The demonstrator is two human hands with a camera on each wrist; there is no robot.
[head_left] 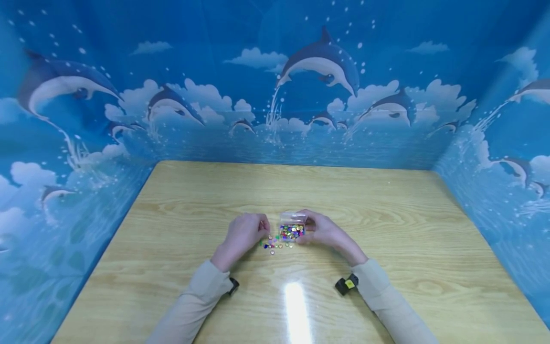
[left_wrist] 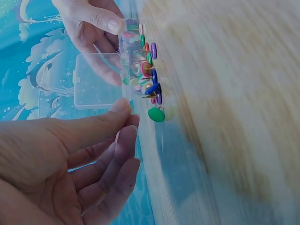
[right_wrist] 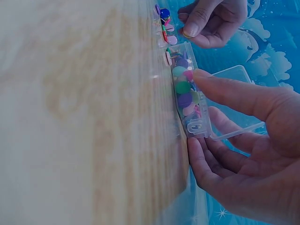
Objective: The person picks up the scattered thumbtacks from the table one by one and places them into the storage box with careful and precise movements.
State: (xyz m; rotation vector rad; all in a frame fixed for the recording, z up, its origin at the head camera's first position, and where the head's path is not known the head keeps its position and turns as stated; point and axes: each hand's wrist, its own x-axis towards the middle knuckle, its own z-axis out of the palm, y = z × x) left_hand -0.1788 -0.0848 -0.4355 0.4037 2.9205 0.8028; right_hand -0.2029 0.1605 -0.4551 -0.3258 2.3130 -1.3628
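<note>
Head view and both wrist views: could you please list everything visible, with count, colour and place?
Table: one, light wood-grained, centre.
Backdrop: one, blue with dolphins and clouds, round the far and side edges.
Box: one, clear, on the table.
Lid: one, clear, open at the box's far side.
Tacks inside: uncountable, mixed colours, in the box.
Loose tacks: several, mixed colours, beside the box.
Small piece, probably a tack: one, yellowish, pinched by left hand.
Wrist devices: two, black, one per wrist.
Sleeves: two, pale, on forearms.
Left hand: one, left of box.
Right hand: one, holding box.
</note>
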